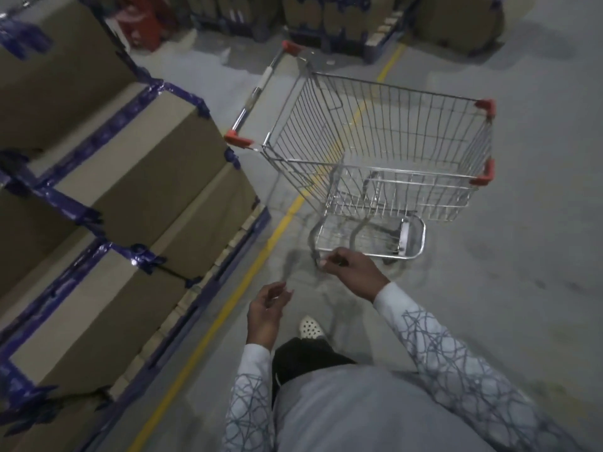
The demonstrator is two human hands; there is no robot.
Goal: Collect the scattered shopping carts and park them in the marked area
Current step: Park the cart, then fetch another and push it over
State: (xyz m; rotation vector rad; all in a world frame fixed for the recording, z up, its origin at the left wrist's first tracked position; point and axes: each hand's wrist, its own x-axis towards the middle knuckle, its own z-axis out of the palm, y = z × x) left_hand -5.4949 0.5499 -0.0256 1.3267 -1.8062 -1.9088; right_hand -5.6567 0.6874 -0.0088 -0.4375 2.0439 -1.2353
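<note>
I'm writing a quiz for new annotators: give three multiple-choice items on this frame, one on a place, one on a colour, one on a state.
1. The taped cardboard boxes stand: A. on the person's left; B. inside the cart; C. on the person's right.
2. The floor line is: A. white; B. yellow; C. green.
3. The basket of the shopping cart is: A. full of boxes; B. tipped over; C. empty.
Answers: 1 A, they fill the view's left side; 2 B, a yellow stripe runs under the cart; 3 C, only floor shows through the wire.
</note>
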